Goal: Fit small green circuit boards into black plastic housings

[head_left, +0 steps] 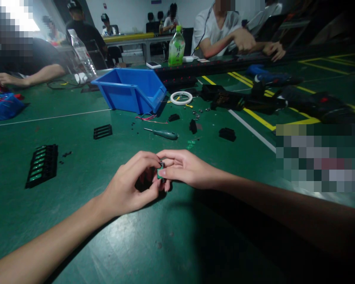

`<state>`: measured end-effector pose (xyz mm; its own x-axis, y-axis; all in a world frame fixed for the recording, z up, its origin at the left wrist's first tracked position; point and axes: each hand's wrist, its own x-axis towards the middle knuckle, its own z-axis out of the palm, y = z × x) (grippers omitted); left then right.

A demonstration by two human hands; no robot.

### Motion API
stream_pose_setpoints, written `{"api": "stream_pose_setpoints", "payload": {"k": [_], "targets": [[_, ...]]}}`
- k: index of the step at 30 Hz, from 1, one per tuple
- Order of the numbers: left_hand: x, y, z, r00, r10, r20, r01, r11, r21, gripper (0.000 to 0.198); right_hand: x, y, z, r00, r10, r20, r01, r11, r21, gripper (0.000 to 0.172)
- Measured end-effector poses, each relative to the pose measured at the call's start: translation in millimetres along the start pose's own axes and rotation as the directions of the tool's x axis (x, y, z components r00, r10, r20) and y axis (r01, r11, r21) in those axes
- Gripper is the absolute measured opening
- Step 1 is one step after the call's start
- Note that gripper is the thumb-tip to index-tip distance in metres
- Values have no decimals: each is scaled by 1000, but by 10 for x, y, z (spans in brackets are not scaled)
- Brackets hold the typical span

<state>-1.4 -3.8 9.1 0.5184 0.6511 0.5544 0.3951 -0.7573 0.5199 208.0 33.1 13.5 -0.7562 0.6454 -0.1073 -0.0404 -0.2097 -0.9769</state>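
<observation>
A small green circuit board with dark parts at its edges is pinched between my two hands, just above the green table. My left hand grips its left side with thumb and fingers. From the other side my right hand presses its thumb on the board, fingers curled behind. Beyond the hands lies a screwdriver with a dark green handle. Small green pieces rest nearer, to its right. Black plastic parts are scattered around, and a slotted black holder with green pieces sits at left.
A blue bin stands at the back beside a white ring and small metal bits. A green-capped bottle and a clear bottle stand farther off. Dark tools lie at right. Other people sit across the table.
</observation>
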Motion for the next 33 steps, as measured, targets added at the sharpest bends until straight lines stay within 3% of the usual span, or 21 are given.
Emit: {"api": "stream_pose_setpoints", "payload": {"k": [14, 33], "targets": [[3, 15, 0, 1000, -3, 12, 3, 1000, 26, 31, -6, 23, -8, 1000, -20, 12, 20, 1000, -17, 21], [-5, -26, -13, 999, 31, 31, -29, 997, -72, 33, -23, 14, -45, 997, -23, 70, 21, 999, 25, 27]]}}
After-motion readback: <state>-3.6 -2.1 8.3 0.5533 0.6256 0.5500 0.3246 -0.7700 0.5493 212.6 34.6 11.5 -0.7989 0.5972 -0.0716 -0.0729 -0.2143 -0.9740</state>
